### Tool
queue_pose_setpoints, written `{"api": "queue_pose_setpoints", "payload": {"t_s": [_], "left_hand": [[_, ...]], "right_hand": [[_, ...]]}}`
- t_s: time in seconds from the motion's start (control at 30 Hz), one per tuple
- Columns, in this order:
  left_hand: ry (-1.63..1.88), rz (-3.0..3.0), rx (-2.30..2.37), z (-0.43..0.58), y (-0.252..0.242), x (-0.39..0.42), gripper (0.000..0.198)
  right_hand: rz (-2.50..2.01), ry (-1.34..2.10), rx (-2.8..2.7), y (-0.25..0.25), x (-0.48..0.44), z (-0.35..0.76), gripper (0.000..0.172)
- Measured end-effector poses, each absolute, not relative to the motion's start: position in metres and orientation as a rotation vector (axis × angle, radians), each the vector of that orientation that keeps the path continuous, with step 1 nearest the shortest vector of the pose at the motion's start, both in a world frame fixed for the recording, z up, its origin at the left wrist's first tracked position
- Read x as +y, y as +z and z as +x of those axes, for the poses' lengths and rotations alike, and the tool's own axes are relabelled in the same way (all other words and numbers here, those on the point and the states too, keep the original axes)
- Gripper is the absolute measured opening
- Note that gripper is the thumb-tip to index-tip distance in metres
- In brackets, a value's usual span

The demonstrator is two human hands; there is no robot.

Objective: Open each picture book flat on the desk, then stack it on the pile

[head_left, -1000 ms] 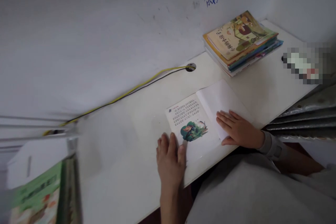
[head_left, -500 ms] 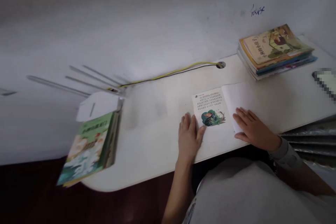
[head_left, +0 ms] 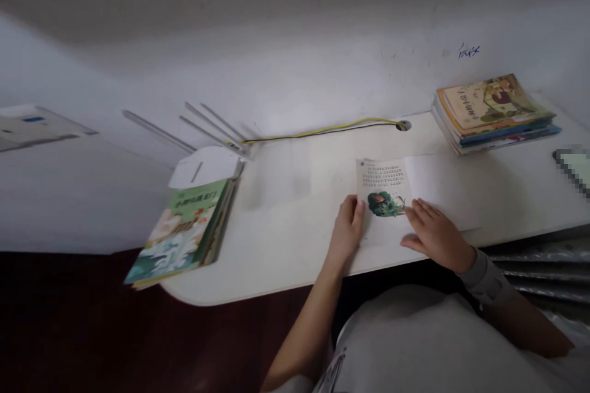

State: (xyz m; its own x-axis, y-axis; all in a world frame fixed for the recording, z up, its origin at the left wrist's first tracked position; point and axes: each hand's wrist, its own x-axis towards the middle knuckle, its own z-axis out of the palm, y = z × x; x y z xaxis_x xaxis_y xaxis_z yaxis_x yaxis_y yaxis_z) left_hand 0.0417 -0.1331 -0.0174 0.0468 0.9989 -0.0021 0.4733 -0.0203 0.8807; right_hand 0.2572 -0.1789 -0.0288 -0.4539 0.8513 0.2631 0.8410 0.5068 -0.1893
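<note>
An open picture book lies on the white desk, with printed text above a green plant picture on its left page and a blank white right page. My left hand pinches the book's left edge, thumb on top and fingers curled at the side. My right hand lies flat across the lower part of the book near the fold, palm down, with thumb and fingers apart. A grey band circles my right wrist.
A stack of books stands at the back right, near a pixelated device. More books lie at the left end beside a white router with antennas. A yellow cable runs along the wall to a desk hole.
My left hand has gone from lying on the left margin to gripping the book's edge. My right hand has shifted left toward the fold. The camera view has tilted.
</note>
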Motion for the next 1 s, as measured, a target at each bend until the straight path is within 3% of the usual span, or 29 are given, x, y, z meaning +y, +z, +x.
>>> {"api": "queue_pose_setpoints", "payload": {"t_s": [0.1,0.2,0.3,0.4,0.57,0.73,1.0], "left_hand": [[1.046,1.345,1.185,0.063,0.000,-0.143,0.078],[1.014,1.512,0.865,0.085,0.017,-0.153,0.088],[0.681,1.965,0.782,0.105,0.022,-0.159,0.077],[0.366,2.310,0.852,0.119,0.014,-0.162,0.067],[0.621,2.517,1.238,0.107,0.002,-0.156,0.048],[1.008,1.796,1.664,0.053,0.004,-0.134,0.057],[1.025,0.848,0.931,0.063,0.015,-0.131,0.053]], "right_hand": [[-1.322,0.229,-2.345,-0.030,-0.175,0.267,0.064],[-1.197,0.531,-2.119,-0.029,-0.171,0.286,0.062],[-1.222,0.630,-1.783,-0.025,-0.169,0.315,0.060],[-1.390,0.483,-1.548,-0.023,-0.169,0.345,0.057],[-1.605,0.224,-1.706,-0.033,-0.175,0.363,0.054],[-1.536,0.175,-2.007,-0.040,-0.180,0.338,0.046],[-1.363,0.212,-2.089,-0.006,-0.185,0.291,0.056]]}}
